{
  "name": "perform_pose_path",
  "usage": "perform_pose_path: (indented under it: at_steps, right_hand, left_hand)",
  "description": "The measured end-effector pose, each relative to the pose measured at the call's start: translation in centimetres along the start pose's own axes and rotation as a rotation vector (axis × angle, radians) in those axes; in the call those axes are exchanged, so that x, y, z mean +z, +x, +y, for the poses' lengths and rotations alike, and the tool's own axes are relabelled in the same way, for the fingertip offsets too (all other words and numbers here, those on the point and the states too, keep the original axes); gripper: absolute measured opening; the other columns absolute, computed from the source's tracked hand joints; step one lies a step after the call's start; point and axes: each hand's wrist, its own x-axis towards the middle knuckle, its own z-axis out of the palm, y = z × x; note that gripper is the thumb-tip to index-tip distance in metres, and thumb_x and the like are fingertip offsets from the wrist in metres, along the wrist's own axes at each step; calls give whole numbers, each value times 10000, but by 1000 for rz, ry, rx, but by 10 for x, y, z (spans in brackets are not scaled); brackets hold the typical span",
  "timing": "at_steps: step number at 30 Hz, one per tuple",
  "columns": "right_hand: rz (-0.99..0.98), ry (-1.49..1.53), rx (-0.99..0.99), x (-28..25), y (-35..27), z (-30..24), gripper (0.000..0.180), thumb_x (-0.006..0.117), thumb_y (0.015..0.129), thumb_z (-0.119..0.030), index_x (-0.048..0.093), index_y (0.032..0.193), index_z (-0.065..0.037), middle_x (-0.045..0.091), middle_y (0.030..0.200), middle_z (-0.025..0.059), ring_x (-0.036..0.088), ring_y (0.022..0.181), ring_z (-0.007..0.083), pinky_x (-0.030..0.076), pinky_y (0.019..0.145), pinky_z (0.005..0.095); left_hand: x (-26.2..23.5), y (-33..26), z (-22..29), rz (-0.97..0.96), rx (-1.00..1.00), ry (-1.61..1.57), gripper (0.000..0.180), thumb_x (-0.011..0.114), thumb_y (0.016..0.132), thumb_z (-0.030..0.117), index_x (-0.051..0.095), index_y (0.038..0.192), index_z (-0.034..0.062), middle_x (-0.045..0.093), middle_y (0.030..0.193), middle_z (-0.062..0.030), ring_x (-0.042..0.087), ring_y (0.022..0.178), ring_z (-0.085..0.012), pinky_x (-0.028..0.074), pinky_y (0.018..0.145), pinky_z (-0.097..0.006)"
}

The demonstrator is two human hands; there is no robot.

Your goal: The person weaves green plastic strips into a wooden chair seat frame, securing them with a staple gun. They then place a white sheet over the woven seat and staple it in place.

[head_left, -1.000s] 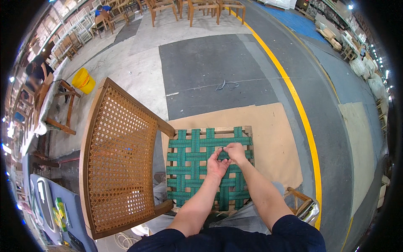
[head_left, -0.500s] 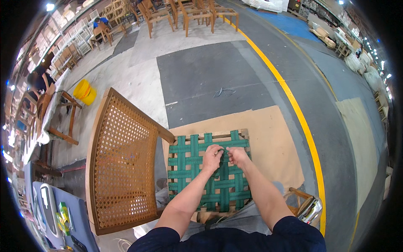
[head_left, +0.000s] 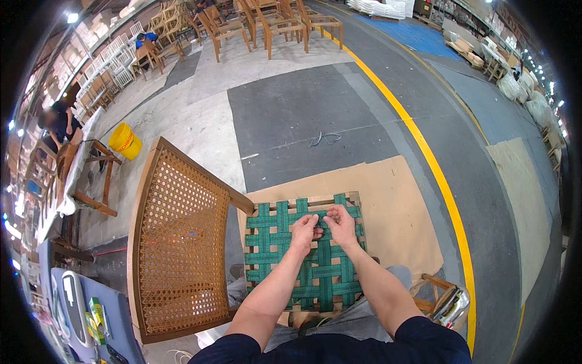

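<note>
Floor: we see grey and pale patches ahead, crossed by a yellow line (head_left: 433, 167); all of it sits a little lower in our view than a second ago, so more of the wooden chairs (head_left: 282, 27) at the far end shows.
Chair: the one we work at (head_left: 182, 242) stands right before us, its caned back on our left and its seat under our hands, the same placing as earlier.
Brown sheet: it (head_left: 397, 209) lies on the floor beneath the chair and spreads out to our right.
Table: its blue-grey top (head_left: 121, 300) is at our lower left, beyond the caned back.
Green webbing: the woven straps (head_left: 325, 285) cross the seat frame, and our hands are over their far half.
Bucket: a yellow one (head_left: 126, 143) stands on the floor beyond the chair back.
Left hand: ours (head_left: 305, 231) was palm up a second ago; now its back shows, fingers curled in.
Right hand: ours (head_left: 341, 225) faces it, fingers loosely bent.
Fingertips: they nearly meet; we cannot tell whether either hand pinches anything.
</note>
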Motion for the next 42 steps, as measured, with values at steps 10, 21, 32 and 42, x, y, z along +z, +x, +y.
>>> perform_pose_path:
  at_steps: [10, 21, 32, 42]
  right_hand:
    - [-127, -346, -231, -10, 3, -15, 139, 727, 868, -50, 693, 1003, -43, 656, 902, 120, 661, 835, 290, 539, 736, 382]
    - [-111, -392, -289, -13, 11, -14, 106, 715, 876, -39, 683, 976, -27, 630, 958, 133, 647, 801, 269, 534, 719, 358]
    - [-152, -783, -19, -13, 85, 22, 85, 708, 888, -142, 724, 936, -74, 676, 1015, 170, 675, 954, 361, 529, 858, 479]
    - [-201, -875, 195, 20, 108, 19, 108, 738, 872, -208, 757, 944, -129, 663, 1081, 151, 662, 1060, 348, 530, 924, 473]
  left_hand:
    - [-3, 8, 1, -22, -97, -114, 228, 634, 1013, 222, 620, 1168, 55, 653, 922, -35, 692, 728, -174, 578, 639, -324]
    - [-1, 4, -2, 134, 783, 816, 196, 714, 885, 86, 695, 1078, 65, 671, 1080, -89, 639, 770, -212, 547, 712, -338]
    - [9, 15, -13, 205, 767, 1029, 287, 663, 897, 90, 651, 1178, 33, 681, 1126, -156, 593, 1115, -381, 461, 1017, -471]
    - [0, 43, -22, 122, 780, 1436, 519, 580, 992, 275, 519, 1467, 75, 406, 1596, -80, 250, 1510, -421, 186, 1221, -624]
